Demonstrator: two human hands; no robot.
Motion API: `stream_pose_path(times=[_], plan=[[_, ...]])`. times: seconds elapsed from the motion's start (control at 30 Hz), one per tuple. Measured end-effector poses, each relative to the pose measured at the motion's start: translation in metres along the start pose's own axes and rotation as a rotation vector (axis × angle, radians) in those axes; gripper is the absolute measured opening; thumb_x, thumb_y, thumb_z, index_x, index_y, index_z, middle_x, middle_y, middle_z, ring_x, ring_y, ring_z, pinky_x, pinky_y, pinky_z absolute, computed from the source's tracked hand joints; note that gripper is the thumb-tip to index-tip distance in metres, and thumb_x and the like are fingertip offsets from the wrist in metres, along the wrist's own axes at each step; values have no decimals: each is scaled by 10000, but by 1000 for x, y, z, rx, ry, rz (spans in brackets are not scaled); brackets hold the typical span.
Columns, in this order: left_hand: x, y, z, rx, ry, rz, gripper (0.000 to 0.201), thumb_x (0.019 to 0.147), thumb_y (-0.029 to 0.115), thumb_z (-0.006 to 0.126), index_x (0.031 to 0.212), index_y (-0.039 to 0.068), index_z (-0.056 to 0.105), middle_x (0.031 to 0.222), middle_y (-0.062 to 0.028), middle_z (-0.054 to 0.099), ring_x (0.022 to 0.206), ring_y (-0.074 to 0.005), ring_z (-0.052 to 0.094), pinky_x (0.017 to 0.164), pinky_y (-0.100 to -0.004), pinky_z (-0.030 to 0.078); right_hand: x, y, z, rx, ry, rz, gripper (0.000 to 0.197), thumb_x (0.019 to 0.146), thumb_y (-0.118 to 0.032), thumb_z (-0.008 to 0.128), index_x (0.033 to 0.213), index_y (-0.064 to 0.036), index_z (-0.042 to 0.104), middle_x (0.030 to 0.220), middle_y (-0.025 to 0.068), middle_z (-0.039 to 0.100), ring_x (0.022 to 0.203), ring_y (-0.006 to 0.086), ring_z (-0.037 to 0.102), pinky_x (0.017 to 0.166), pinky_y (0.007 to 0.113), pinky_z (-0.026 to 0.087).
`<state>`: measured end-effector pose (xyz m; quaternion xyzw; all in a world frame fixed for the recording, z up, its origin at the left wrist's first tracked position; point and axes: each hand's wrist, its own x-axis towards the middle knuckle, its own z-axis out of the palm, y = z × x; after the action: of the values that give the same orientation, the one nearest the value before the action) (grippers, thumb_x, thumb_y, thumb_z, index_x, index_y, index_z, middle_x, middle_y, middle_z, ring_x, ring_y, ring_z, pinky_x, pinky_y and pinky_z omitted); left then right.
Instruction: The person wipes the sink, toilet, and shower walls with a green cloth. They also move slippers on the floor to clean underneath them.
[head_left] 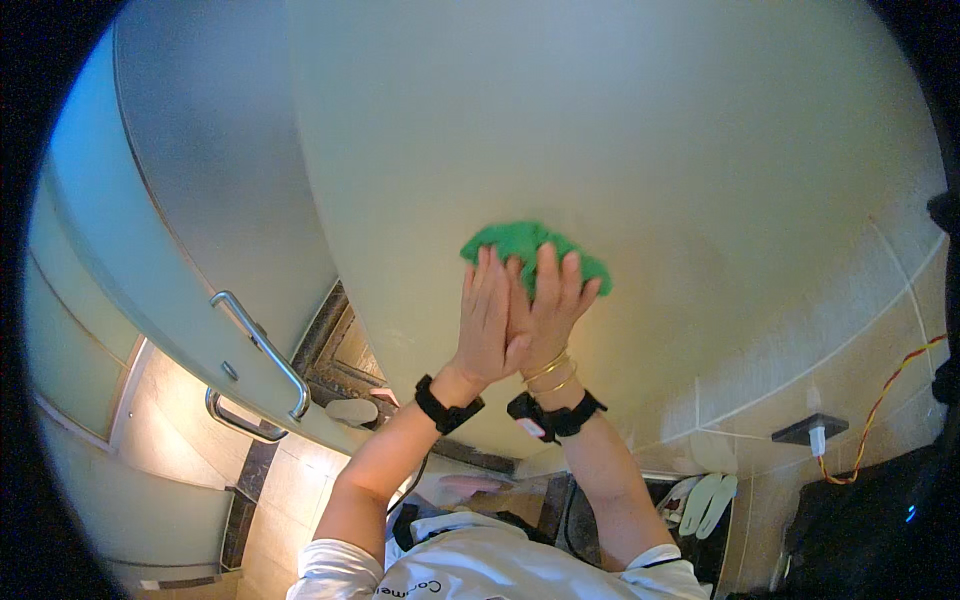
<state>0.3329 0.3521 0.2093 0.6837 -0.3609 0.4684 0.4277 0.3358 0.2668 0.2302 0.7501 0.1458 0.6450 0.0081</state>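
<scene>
A green cloth [520,243] is flat against a frosted glass panel [620,150] in front of me. My left hand [488,320] and my right hand [548,310] both press on the cloth, fingers stretched upward and side by side, the palms overlapping. Only the cloth's upper edge and right corner show above my fingertips. Each wrist wears a black band, and the right wrist also has thin gold bangles.
A glass door [200,230] with a metal bar handle [262,350] stands ajar on the left. Tiled floor and a dark sill [330,340] lie below. On the right are a tiled wall, a small dark shelf [808,430], a red-yellow cable [890,390] and pale slippers [705,500].
</scene>
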Motion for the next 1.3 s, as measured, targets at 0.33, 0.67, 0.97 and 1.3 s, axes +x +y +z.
stream_pose_path(times=[0.33, 0.67, 0.97, 1.3], plan=[[-103, -32, -15, 65, -52, -237, 791, 850, 455, 344, 1306, -129, 67, 1350, -303, 181, 1250, -502, 113, 1009, -566, 54, -78, -44, 10, 72, -290, -177, 388, 842, -307, 454, 1225, -247, 469, 1384, 42, 270, 1308, 261, 161, 1054, 477, 9], [-50, -51, -63, 62, 22, -257, 782, 852, 489, 306, 1306, -120, 125, 1349, -309, 180, 1268, -457, 128, 1024, -524, 10, -14, -79, 42, 109, -142, -129, 375, 826, -322, 475, 1196, -268, 478, 1365, 19, 303, 1284, 241, 213, 1040, 486, 42], [-104, -76, -89, 122, 67, -430, 791, 873, 497, 263, 1317, -116, 32, 1364, -309, 133, 1269, -454, 110, 1035, -508, 46, -39, -126, 51, 121, -351, -375, 441, 827, -302, 446, 1261, -230, 409, 1415, 7, 226, 1303, 201, 185, 1059, 435, 24], [-61, -74, -109, -29, 113, -533, 878, 849, 560, 289, 1310, -129, 0, 1388, -294, 63, 1293, -397, 106, 1051, -421, 95, -2, -137, 62, 202, -381, -331, 420, 822, -309, 447, 1236, -234, 453, 1390, 7, 283, 1297, 198, 206, 1057, 428, -8]])
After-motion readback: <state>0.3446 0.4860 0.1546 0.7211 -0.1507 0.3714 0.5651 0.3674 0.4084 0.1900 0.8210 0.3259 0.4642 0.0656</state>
